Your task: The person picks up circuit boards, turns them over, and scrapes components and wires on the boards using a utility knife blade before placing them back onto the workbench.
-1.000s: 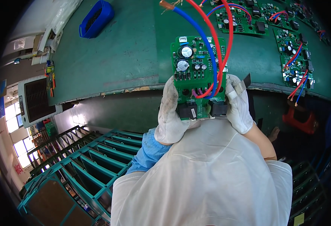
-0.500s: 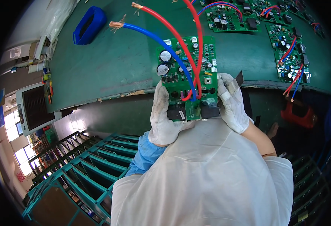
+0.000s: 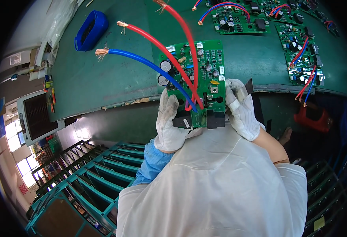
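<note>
I hold a green circuit board point(image 3: 205, 75) up in front of my chest with both gloved hands. My left hand point(image 3: 169, 120) grips its lower left edge. My right hand point(image 3: 240, 108) grips its right edge. Two red wires point(image 3: 161, 43) and a blue wire point(image 3: 142, 61) rise from the board and arc up to the left, ending in bare copper strands. Black blocks point(image 3: 199, 118) sit along the board's bottom edge. A dark flat piece point(image 3: 248, 85) sticks up beside my right fingers.
A green work surface point(image 3: 102, 79) lies beyond the board, with several more wired circuit boards point(image 3: 236, 17) point(image 3: 303, 55) at the back right. A blue container point(image 3: 90, 29) rests at the back left. A teal metal rack point(image 3: 82, 177) stands lower left, a red object point(image 3: 313, 116) at the right.
I have lifted the board off the surface and drawn it toward me; the wires have swung out to the left, their stripped ends now in view.
</note>
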Motion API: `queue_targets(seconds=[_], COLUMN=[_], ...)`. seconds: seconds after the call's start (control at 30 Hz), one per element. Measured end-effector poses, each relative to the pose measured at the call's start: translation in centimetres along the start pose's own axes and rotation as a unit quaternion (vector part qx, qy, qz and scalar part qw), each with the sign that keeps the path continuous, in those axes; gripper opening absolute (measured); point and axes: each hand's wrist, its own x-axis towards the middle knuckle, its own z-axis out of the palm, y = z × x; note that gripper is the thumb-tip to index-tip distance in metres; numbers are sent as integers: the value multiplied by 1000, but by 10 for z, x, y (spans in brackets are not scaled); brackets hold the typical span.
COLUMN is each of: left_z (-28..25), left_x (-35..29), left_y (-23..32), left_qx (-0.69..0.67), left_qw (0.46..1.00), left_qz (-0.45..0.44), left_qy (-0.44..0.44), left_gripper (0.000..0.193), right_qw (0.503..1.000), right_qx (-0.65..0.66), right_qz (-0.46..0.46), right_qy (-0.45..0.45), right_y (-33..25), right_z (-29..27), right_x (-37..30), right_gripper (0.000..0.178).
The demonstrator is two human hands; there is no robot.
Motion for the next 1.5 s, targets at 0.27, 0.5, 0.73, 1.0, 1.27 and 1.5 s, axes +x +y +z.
queue_targets(seconds=[0.27, 0.5, 0.73, 1.0, 1.27, 1.5], left_z=[7, 8, 14, 16, 10, -1], left_x=[-12, -1, -18, -20, -17, -14], left_y=[-11, 0, -16, -25, -26, -3], left_qx=[-443, -180, -413, -405, -588, -356], left_qw=[848, 965, 874, 902, 779, 890], left_qz=[-285, -188, -233, -145, -214, -284], left_qy=[64, 10, 108, 33, 41, 33], left_gripper=[38, 63, 69, 48, 60, 56], right_qw=[999, 997, 992, 993, 999, 977], right_qx=[45, 59, 108, 101, 26, 167], right_qz=[-1, 48, 72, 63, 20, 127], right_qy=[-13, -11, -3, -14, -32, 43], right_y=[0, -3, -8, -5, -5, -3], right_z=[0, 1, 3, 3, 1, -2], right_x=[1, 1, -1, 0, -5, -1], right_gripper=[28, 28, 27, 28, 29, 40])
